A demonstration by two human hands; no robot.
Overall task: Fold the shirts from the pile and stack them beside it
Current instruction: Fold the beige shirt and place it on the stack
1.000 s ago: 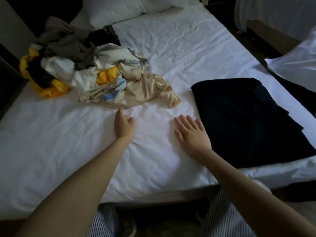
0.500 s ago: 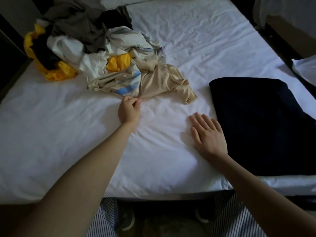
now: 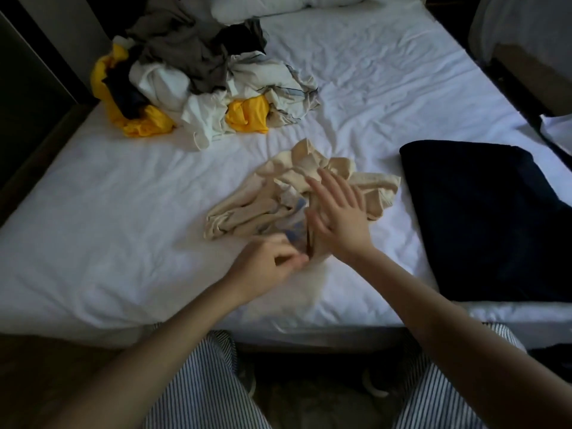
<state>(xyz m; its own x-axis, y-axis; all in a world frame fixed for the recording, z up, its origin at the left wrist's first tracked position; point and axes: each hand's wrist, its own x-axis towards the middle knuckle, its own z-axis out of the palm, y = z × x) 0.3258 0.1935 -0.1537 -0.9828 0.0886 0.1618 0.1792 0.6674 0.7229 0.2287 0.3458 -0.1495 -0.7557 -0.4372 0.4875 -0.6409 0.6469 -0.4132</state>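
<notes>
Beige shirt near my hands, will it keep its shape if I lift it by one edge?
Probably not: the beige shirt lies crumpled in soft folds, so it should droop. It looks thin, likely light.

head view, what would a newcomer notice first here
Both hands meet on a crumpled beige shirt at the middle of the white bed. The left hand, blurred, seems to pinch its near edge, while the right hand lies over it with straight fingers. A messy pile with bright yellow cloth sits at the far left, and a dark folded garment lies at the right.
</notes>
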